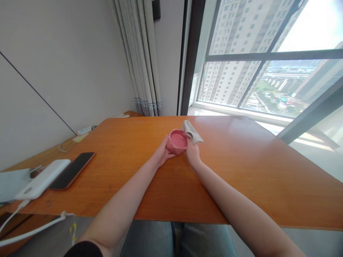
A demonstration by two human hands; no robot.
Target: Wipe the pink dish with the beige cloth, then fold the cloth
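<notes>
Head view: pink bowl (178, 141) sits mid-table on the orange wooden table (241, 160), between both hands. Left hand (162, 153) is cupped against the bowl's left wall, fingers closed on it. Right hand (193, 151) is at the right rim, fingers closed on a grey cloth (192, 131) that touches the bowl. Smartphone (72, 170) and white power bank (43, 184) lie well apart at the table's left edge.
</notes>
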